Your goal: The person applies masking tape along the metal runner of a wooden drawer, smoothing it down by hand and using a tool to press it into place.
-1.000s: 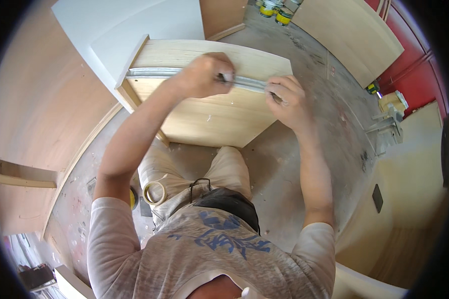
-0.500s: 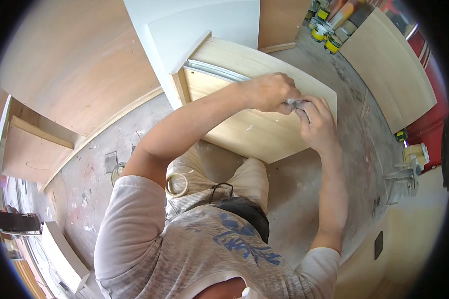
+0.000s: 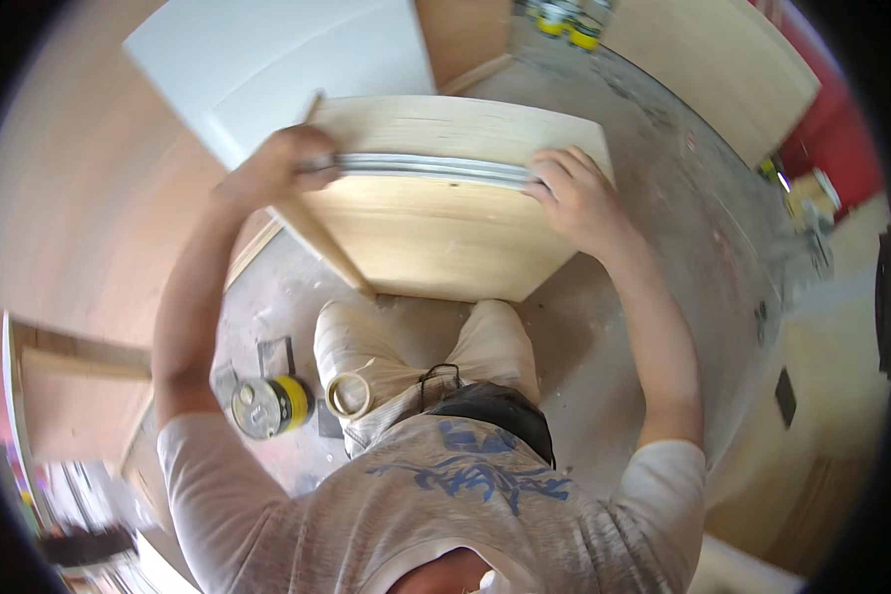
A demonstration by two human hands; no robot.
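A pale wooden panel box, like a drawer, (image 3: 436, 238) stands on the floor in front of my knees. Along its upper part runs a grey metal drawer slide (image 3: 431, 168). My left hand (image 3: 279, 163) is closed at the slide's left end, fingers curled round it by the box's edge board (image 3: 329, 247). At the other end my right hand (image 3: 576, 193) bends its fingertips onto the metal, thumb below. Both hands are slightly blurred, and the slide's ends are hidden under the fingers.
A yellow-and-black can (image 3: 272, 406) stands on the floor left of my leg. A roll of tape (image 3: 348, 394) hangs at my waist. Ahead rises a white panel (image 3: 297, 69); a wooden board (image 3: 708, 69) leans at the far right, near more cans (image 3: 584, 32).
My hands, previously together over a small grey thing at the slide's right, have moved apart. The left went to the slide's left end; the right stays at its right end. The view has shifted.
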